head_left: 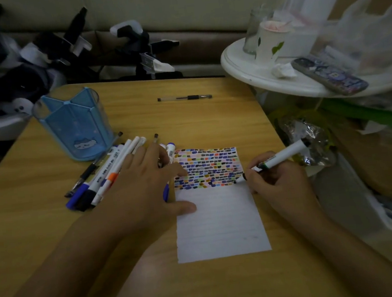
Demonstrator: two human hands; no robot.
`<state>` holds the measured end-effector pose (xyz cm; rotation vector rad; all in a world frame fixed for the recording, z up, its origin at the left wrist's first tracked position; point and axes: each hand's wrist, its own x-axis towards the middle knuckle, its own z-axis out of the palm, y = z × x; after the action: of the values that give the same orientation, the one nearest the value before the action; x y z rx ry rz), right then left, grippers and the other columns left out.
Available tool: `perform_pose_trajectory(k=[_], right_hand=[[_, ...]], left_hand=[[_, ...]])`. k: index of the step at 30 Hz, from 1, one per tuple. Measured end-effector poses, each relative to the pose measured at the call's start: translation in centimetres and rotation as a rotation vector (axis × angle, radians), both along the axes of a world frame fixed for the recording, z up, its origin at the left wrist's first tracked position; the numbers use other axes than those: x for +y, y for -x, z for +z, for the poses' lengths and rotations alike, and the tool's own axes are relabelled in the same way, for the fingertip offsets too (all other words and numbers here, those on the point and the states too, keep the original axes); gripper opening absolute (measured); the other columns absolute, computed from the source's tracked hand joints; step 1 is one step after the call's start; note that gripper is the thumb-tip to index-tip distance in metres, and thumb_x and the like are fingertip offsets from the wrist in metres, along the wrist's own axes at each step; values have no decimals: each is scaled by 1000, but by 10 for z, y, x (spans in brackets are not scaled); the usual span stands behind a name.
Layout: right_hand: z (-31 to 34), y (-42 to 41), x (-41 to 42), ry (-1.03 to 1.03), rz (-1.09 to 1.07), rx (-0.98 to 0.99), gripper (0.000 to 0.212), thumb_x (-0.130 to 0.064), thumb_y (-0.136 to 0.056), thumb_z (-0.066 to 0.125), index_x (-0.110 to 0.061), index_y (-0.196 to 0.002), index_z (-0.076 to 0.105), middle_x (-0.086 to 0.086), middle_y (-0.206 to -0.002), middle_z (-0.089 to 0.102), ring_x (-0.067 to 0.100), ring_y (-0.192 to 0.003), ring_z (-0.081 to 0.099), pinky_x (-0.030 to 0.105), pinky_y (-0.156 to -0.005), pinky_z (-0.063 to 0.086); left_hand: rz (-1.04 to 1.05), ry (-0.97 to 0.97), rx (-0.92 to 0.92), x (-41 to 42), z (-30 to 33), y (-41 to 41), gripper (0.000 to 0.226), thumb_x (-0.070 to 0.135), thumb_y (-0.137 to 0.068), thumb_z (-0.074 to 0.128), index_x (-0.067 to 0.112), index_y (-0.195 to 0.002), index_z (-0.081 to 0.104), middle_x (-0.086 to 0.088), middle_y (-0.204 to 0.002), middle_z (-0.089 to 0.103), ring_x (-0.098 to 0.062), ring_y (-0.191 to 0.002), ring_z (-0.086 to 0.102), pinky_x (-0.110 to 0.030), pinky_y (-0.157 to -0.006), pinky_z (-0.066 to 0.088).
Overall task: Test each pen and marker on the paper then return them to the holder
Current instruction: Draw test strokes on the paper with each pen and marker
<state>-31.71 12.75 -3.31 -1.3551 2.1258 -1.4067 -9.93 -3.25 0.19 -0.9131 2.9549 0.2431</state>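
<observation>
A white sheet of paper (pixel 220 222) lies on the wooden table (pixel 55 231), its upper part covered with rows of coloured test marks. My right hand (pixel 278 183) grips a white marker (pixel 283 156) with its dark tip touching the paper's right edge at the lowest row of marks. My left hand (pixel 146 188) lies flat with fingers spread, its thumb pressing the paper's left edge. Beneath and left of it lies a pile of pens and markers (pixel 107 172). The blue holder (pixel 77 125) stands upright at the back left and looks empty. A single black pen (pixel 184 98) lies apart at the far side.
A round white side table (pixel 255 74) on the right carries a paper cup (pixel 270 42), a glass jar, crumpled tissue and a phone (pixel 328 75). Plastic bags and foil wrap crowd the table's right edge. Dark gear and a basket sit behind the table at the left.
</observation>
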Motion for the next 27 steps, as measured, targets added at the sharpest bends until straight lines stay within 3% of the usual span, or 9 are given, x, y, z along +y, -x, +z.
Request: perform_pose_trajectory(k=[10,15,19,25,27], right_hand=[[0,-2,-2,-7,8,58,13,-18,-90,69,-28,-82,66,-12,-63,65,6,-62,63,13,-54,44],[2,-3,-2,-8,4,87,12,-19,-89,69,-29,-82,66,-12,-65,65,5,-65,64,14,-54,46],[1,-2,-2,-16,-20,103,8,-19,-89,68,-25,-83,67,-7,-65,66,8,-62,63,25,-52,50],[4,-5,-1,1,22,105,15,-13,-89,70,-26,-83,65,-12,-64,65,5,-64,64,13,-53,45],[3,-5,-2,-4,-5,124,17,-13,-88,72,-28,-82,65,-10,-65,65,6,-64,64,20,-52,49]], left_hand=[[-16,-12,32,0,-2,-1,76,90,-64,42,53,-131,44,14,-119,25,-6,-111,25,-26,-94,26],[-11,-1,24,0,-2,-1,81,92,-61,35,53,-131,44,13,-119,25,-6,-110,23,-27,-97,27],[-19,28,25,-2,-3,-1,82,93,-60,34,52,-131,46,12,-117,27,-6,-106,24,-26,-91,26],[-21,19,27,-3,-5,-1,80,93,-61,35,53,-130,45,13,-119,26,-4,-106,20,-26,-91,22],[-20,19,27,-3,-5,0,80,93,-61,35,53,-131,45,13,-120,26,-4,-105,20,-26,-91,23]])
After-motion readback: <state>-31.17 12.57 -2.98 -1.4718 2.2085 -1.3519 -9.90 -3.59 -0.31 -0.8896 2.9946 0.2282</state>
